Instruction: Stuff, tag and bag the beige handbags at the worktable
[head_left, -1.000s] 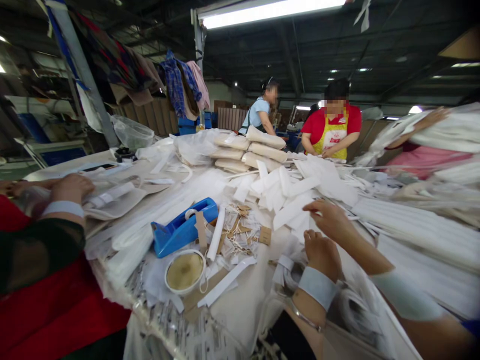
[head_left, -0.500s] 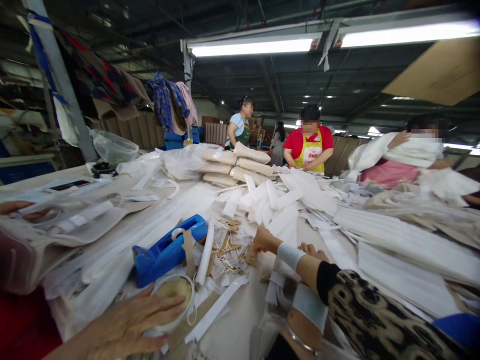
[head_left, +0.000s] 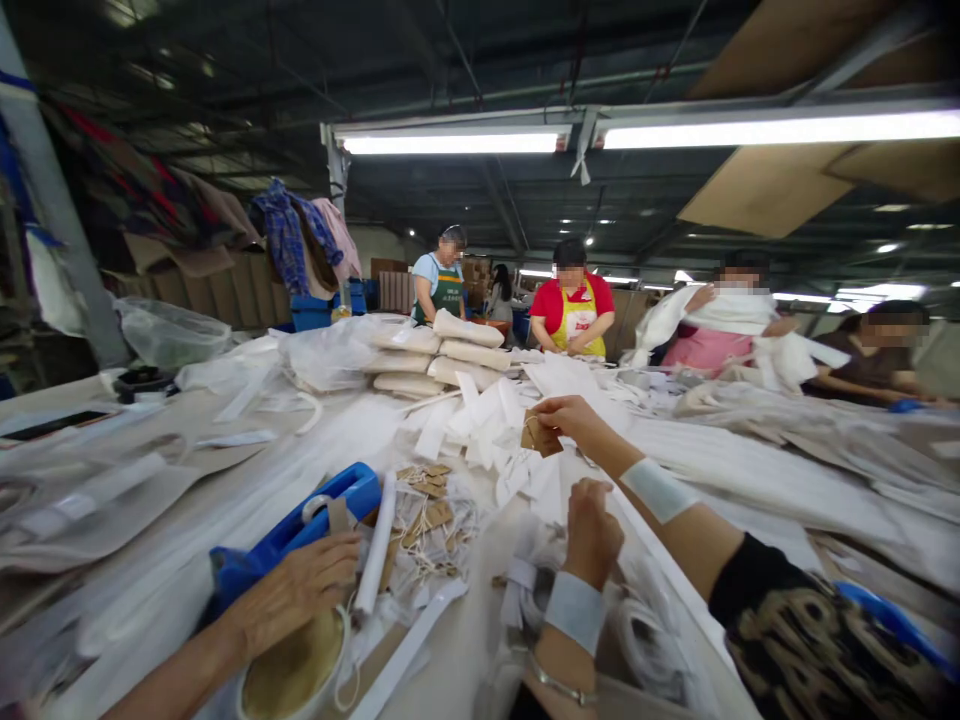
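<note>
In the head view, best to pinch the brown tag [head_left: 540, 432] lightly by its edge, as here between narrowed fingertips of the right hand [head_left: 576, 416] beside the white sheets [head_left: 486, 412], clear of tangling strings in the tag heap [head_left: 435, 516], with the left hand [head_left: 594, 532] curled near clear plastic [head_left: 637, 645], around something or nothing, impossible to tell.

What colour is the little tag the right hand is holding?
Brown. The tag in the right hand shows in the head view.
</note>
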